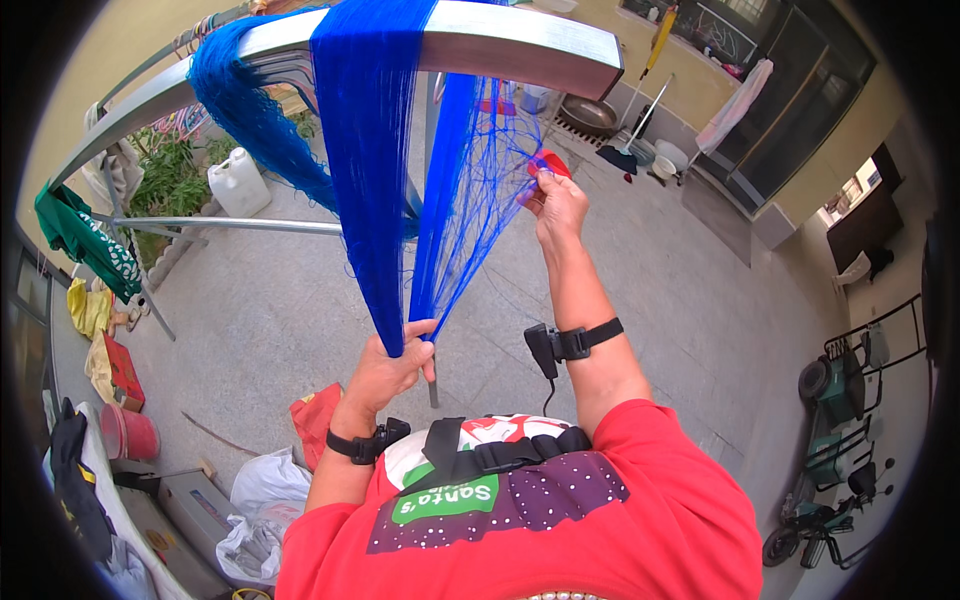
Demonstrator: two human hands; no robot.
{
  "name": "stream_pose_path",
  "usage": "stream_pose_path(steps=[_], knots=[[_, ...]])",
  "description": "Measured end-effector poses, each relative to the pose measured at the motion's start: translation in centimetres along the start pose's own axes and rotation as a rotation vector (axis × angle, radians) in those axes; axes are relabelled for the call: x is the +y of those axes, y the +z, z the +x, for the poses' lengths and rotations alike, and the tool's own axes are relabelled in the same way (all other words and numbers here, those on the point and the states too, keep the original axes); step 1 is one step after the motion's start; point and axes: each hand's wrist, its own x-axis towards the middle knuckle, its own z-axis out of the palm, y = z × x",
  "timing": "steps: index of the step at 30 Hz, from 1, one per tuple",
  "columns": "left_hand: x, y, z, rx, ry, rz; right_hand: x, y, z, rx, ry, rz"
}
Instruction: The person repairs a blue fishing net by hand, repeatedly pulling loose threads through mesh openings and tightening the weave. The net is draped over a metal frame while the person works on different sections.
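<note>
A long skein of royal blue thread (365, 150) hangs over a silver metal rail (520, 50). My left hand (395, 360) is closed around the skein's lower loop. Up and to the right, my right hand (550, 200) pinches a small red object (553, 162), possibly a comb, among fine blue strands that fan out and look tangled; its exact shape is unclear. A looser teal skein (250, 100) drapes over the rail farther left.
Green cloth (80, 240) hangs at the left. A white jerrycan (237, 180) stands behind. Bags (268, 490), a red bucket (130, 430) and boxes crowd the lower left. Cleaning tools and a metal basin (590, 115) are by the far wall. An electric scooter (835, 460) stands at the right.
</note>
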Motion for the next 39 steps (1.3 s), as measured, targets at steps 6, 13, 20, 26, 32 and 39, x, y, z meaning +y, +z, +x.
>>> stream_pose_path(steps=[6, 13, 20, 26, 32, 39], knots=[[0.2, -0.3, -0.6, 0.021, 0.038, -0.045, -1.2, -0.2, -0.9, -0.12, 0.04, 0.28], [0.4, 0.3, -0.3, 0.011, -0.03, 0.11, -1.8, 1.3, -0.4, -0.189, 0.187, 0.158], [0.5, 0.6, -0.1, -0.018, -0.07, 0.13, -3.0, 4.3, 0.9, -0.394, 0.416, -0.145], [0.4, 0.7, -0.1, -0.013, -0.065, 0.176, -2.5, 6.4, 1.6, -0.471, 0.359, -0.142], [0.4, 0.3, -0.1, -0.01, -0.057, 0.157, -2.3, 6.3, 1.6, -0.326, 0.207, -0.054], [0.4, 0.3, 0.4, -0.007, -0.043, 0.182, -3.9, 4.7, 2.6, -0.104, 0.042, -0.142]])
